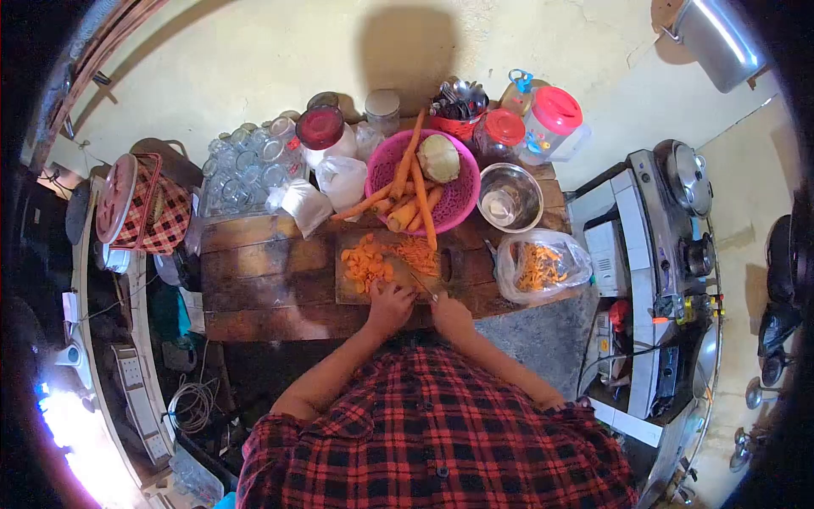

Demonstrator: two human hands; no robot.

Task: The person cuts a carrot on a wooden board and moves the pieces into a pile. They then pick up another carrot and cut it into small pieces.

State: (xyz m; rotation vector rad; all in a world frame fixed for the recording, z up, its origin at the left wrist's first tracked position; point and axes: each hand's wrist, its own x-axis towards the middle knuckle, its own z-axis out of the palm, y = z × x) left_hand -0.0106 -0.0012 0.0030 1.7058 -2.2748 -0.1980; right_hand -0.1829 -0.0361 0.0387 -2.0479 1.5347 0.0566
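Observation:
A wooden cutting board (349, 294) lies near the table's front edge. My right hand (452, 315) is closed round the handle of a knife (421, 283), whose blade points up and left over the board. Beside it, my left hand (392, 305) presses down with bent fingers on carrot pieces at the board's front; the fingers partly hide what they hold. Sliced carrot (365, 261) is heaped on the board's left, and thin carrot strips (415, 252) lie at its back right. Behind the board, a pink basket (465, 200) holds whole carrots (403, 219) and a pale round vegetable (438, 159).
To the right are a plastic bag (577, 263) with cut carrot and a steel bowl (530, 204). Several glasses (233, 174), white bags (307, 206), jars (320, 131) and a spoon basket (458, 125) line the table's back. A stove (655, 195) stands right of the table.

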